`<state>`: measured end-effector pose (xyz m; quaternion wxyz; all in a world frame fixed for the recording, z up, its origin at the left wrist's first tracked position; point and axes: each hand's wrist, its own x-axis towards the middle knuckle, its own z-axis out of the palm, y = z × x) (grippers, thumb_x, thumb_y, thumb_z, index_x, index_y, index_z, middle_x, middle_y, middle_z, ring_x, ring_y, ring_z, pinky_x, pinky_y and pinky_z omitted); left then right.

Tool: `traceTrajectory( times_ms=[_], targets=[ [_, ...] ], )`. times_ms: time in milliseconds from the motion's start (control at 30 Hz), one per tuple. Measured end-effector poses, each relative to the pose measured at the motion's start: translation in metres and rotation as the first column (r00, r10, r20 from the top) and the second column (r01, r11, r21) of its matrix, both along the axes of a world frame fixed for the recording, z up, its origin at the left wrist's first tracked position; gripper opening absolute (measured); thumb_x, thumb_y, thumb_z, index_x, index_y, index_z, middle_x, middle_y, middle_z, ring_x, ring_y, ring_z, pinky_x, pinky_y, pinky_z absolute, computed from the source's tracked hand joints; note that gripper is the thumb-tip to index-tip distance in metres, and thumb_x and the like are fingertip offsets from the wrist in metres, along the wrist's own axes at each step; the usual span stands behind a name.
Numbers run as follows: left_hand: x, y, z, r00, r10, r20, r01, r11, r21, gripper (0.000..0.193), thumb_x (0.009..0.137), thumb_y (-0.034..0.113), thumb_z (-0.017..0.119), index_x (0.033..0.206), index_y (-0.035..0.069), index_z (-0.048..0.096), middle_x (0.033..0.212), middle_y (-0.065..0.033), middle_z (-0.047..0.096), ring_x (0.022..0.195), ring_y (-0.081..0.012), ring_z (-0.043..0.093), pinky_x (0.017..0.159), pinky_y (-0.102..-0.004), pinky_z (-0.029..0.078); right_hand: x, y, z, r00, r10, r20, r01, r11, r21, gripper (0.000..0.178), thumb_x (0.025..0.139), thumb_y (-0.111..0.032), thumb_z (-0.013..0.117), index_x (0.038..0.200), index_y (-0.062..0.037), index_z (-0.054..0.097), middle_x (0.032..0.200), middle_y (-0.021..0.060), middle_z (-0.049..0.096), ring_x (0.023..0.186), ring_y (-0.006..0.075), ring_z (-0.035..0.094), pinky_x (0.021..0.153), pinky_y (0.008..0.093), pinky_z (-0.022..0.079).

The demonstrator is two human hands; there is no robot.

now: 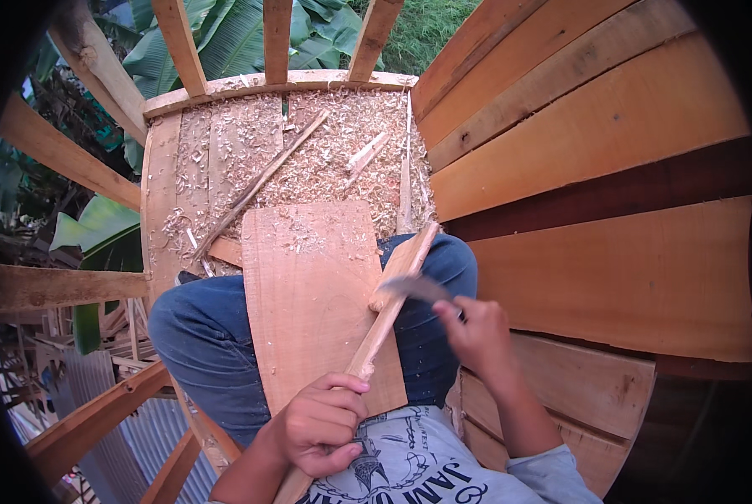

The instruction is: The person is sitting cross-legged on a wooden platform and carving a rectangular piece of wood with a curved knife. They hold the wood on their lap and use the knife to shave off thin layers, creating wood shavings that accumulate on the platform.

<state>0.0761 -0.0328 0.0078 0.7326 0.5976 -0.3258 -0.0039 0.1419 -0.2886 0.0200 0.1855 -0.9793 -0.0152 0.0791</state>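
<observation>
My left hand (pixel 324 418) is closed around the lower part of a long narrow piece of wood (pixel 374 338). The piece slants up and away to the right, with a wider flat part at its far end. My right hand (pixel 481 338) grips a knife with a curved blade (pixel 422 289), slightly smeared by motion. The blade lies across the wood near its wider part; whether it is cutting in cannot be told. Beneath the wood, a flat wooden board (pixel 313 302) rests across my lap.
Curled shavings (pixel 325 160) cover the plank floor ahead, where a long thin stick (pixel 262 181) and a small wood offcut (pixel 367 155) lie. A plank wall (pixel 594 168) rises close on the right. Upright slats (pixel 82 286) with gaps form a railing on the left, with banana leaves (pixel 225 50) beyond.
</observation>
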Motion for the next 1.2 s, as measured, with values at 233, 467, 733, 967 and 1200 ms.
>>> traceTrajectory(
  times_ms=[233, 467, 733, 967, 1200],
  targets=[
    [0.0, 0.002, 0.003, 1.0, -0.005, -0.009, 0.005, 1.0, -0.003, 0.029, 0.073, 0.011, 0.058, 0.048, 0.008, 0.045, 0.05, -0.0014, 0.047, 0.06, -0.0197, 0.057, 0.093, -0.0385, 0.041, -0.017, 0.019, 0.012, 0.976, 0.211, -0.048, -0.204, 0.972, 0.115, 0.047, 0.088, -0.048, 0.062, 0.072, -0.0041, 0.064, 0.059, 0.0196, 0.059, 0.059, 0.0396, 0.062, 0.054, 0.0467, 0.049],
    [0.002, 0.002, 0.003, 1.0, 0.007, -0.006, -0.007, 1.0, 0.009, 0.027, 0.072, 0.011, 0.059, 0.048, 0.008, 0.047, 0.05, -0.0016, 0.048, 0.059, -0.0201, 0.057, 0.092, -0.0385, 0.041, 0.008, 0.011, -0.003, 0.999, 0.007, -0.051, 0.001, 0.99, 0.139, 0.044, 0.088, -0.044, 0.062, 0.072, -0.0041, 0.061, 0.059, 0.0187, 0.059, 0.057, 0.0379, 0.062, 0.052, 0.0444, 0.048],
    [0.002, 0.0, 0.004, 1.0, 0.012, -0.028, -0.012, 1.0, 0.012, 0.026, 0.072, 0.011, 0.059, 0.049, 0.007, 0.048, 0.05, -0.0019, 0.047, 0.059, -0.0203, 0.057, 0.092, -0.0382, 0.041, 0.028, -0.003, -0.016, 0.994, 0.107, 0.023, -0.109, 0.983, 0.15, 0.042, 0.092, -0.04, 0.061, 0.071, -0.0024, 0.059, 0.059, 0.019, 0.057, 0.06, 0.0396, 0.06, 0.053, 0.0453, 0.048],
    [0.001, -0.002, 0.004, 0.999, -0.003, -0.043, 0.004, 1.0, 0.014, 0.028, 0.073, 0.012, 0.059, 0.048, 0.007, 0.047, 0.05, -0.002, 0.047, 0.059, -0.0201, 0.057, 0.091, -0.0383, 0.041, 0.012, 0.0, -0.026, 0.971, 0.238, 0.036, -0.238, 0.925, 0.298, 0.04, 0.089, -0.039, 0.064, 0.071, -0.0047, 0.058, 0.058, 0.0153, 0.056, 0.056, 0.0354, 0.061, 0.049, 0.0405, 0.046],
    [0.002, 0.001, 0.005, 0.999, -0.002, -0.053, 0.003, 1.0, 0.026, 0.029, 0.074, 0.012, 0.059, 0.048, 0.007, 0.047, 0.05, -0.0018, 0.048, 0.06, -0.0202, 0.057, 0.092, -0.0388, 0.042, 0.0, 0.003, -0.025, 0.896, 0.423, 0.133, -0.444, 0.856, 0.267, 0.037, 0.085, -0.038, 0.068, 0.074, -0.0052, 0.057, 0.063, 0.0152, 0.057, 0.057, 0.0364, 0.059, 0.051, 0.0425, 0.046]
  ],
)
